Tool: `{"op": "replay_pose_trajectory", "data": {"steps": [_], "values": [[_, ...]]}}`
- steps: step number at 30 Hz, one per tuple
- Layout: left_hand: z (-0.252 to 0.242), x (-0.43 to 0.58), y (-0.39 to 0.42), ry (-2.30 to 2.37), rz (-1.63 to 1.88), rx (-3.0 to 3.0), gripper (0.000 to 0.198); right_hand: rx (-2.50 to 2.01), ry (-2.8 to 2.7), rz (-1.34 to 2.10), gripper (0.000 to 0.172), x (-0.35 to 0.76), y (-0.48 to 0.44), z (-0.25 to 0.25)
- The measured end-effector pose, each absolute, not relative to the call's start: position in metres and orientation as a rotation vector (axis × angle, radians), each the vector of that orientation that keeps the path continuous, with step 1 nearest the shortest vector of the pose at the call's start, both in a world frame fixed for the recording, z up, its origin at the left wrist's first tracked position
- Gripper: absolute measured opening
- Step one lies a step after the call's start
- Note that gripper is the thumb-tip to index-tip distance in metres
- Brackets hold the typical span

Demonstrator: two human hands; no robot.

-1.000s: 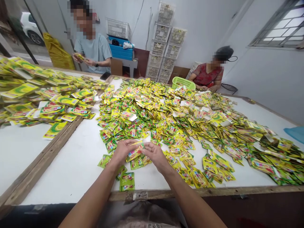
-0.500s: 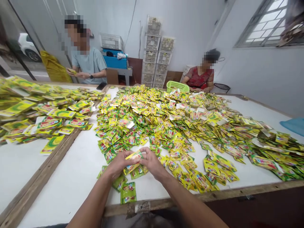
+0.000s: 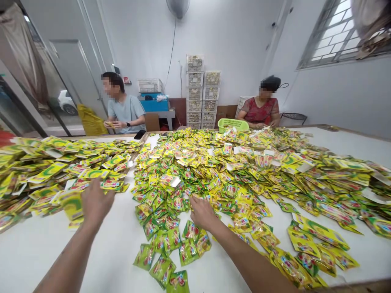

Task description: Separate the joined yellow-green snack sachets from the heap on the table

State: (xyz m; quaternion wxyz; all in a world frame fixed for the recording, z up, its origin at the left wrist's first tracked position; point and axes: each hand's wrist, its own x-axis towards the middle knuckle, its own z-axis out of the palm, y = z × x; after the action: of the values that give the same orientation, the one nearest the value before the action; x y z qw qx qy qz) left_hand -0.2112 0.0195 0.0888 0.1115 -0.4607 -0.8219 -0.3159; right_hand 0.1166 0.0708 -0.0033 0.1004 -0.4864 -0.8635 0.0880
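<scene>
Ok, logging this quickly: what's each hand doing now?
Left hand: fingers hidden, cannot tell whether holding.
Right hand: curled on the green sachets, grip unclear.

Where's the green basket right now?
In the head view, the green basket sits at the far edge of the table, just left of the person in red.

At the far left, a person in a pale blue T-shirt (image 3: 126, 114) sat beside a yellow sack (image 3: 90, 121). At the far right sat a person in a red patterned top (image 3: 262, 111), with a green plastic basket (image 3: 233, 125) just beside them. Between them stood stacked white crates (image 3: 198, 95) and a blue bin (image 3: 154, 105), below a wall fan (image 3: 178, 7).
</scene>
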Motion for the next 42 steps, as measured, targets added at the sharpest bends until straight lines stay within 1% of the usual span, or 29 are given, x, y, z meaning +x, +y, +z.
{"op": "replay_pose_trajectory", "data": {"steps": [3, 6, 8, 10, 12, 14, 16, 18, 20, 21, 23, 25, 28, 29, 32, 34, 38, 40, 42], "values": [[0.079, -0.170, 0.057, -2.369, -0.735, -1.703, 0.050, -1.401, -2.593, 0.164, 0.043, 0.127, 0.063, -0.006], [0.068, -0.135, 0.097, -2.290, -0.497, -2.069, 0.054, -1.369, -2.427, 0.238, 0.042, 0.148, 0.057, -0.013], [0.061, -0.120, 0.122, -2.246, -0.341, -2.259, 0.059, -1.383, -2.184, 0.374, 0.040, 0.161, 0.056, -0.019], [0.055, -0.111, 0.142, -2.234, -0.233, -2.369, 0.065, -1.430, -1.906, 0.590, 0.036, 0.171, 0.058, -0.023], [0.051, -0.106, 0.156, -2.262, -0.113, -2.400, 0.077, -1.460, -1.664, 0.846, 0.034, 0.177, 0.063, -0.026], [0.049, -0.104, 0.164, -2.303, 0.004, -2.379, 0.084, -1.445, -1.530, 1.012, 0.031, 0.180, 0.068, -0.027], [0.050, -0.102, 0.166, -2.323, 0.081, -2.341, 0.080, -1.420, -1.562, 1.006, 0.027, 0.180, 0.072, -0.027], [0.052, -0.098, 0.161, -2.314, 0.110, -2.305, 0.069, -1.408, -1.695, 0.900, 0.020, 0.179, 0.073, -0.025], [0.054, -0.092, 0.151, -2.250, 0.083, -2.276, 0.059, -1.413, -1.789, 0.836, 0.010, 0.176, 0.071, -0.021], [0.055, -0.088, 0.144, -2.200, 0.047, -2.268, 0.054, -1.421, -1.797, 0.832, 0.009, 0.174, 0.070, -0.019], [0.057, -0.080, 0.128, -2.123, -0.061, -2.267, 0.047, -1.427, -1.753, 0.848, 0.010, 0.172, 0.069, -0.016], [0.058, -0.069, 0.108, -2.160, -0.226, -2.264, 0.045, -1.416, -1.706, 0.847, 0.007, 0.170, 0.069, -0.016], [0.058, -0.053, 0.072, -2.381, -0.639, -2.232, 0.047, -1.382, -1.615, 0.862, 0.002, 0.170, 0.072, -0.015], [0.055, -0.047, 0.060, -2.458, -0.841, -2.234, 0.046, -1.353, -1.552, 0.896, 0.004, 0.170, 0.073, -0.013], [0.042, -0.028, 0.027, -2.676, -1.492, -2.245, 0.043, -1.177, -1.256, 1.089, 0.028, 0.171, 0.074, -0.004], [0.031, -0.017, 0.012, -2.780, -1.822, -2.202, 0.043, -1.054, -1.087, 1.209, 0.039, 0.171, 0.072, 0.002], [0.010, -0.005, 0.001, -2.838, -2.302, -2.030, 0.044, -0.999, -1.106, 1.414, 0.041, 0.168, 0.066, 0.002], [0.005, -0.006, 0.001, -2.825, -2.429, -1.990, 0.044, -1.002, -1.166, 1.476, 0.039, 0.167, 0.064, -0.001], [0.003, -0.007, 0.001, -2.830, -2.459, -2.045, 0.044, -1.007, -1.185, 1.485, 0.037, 0.167, 0.064, -0.004]]}}
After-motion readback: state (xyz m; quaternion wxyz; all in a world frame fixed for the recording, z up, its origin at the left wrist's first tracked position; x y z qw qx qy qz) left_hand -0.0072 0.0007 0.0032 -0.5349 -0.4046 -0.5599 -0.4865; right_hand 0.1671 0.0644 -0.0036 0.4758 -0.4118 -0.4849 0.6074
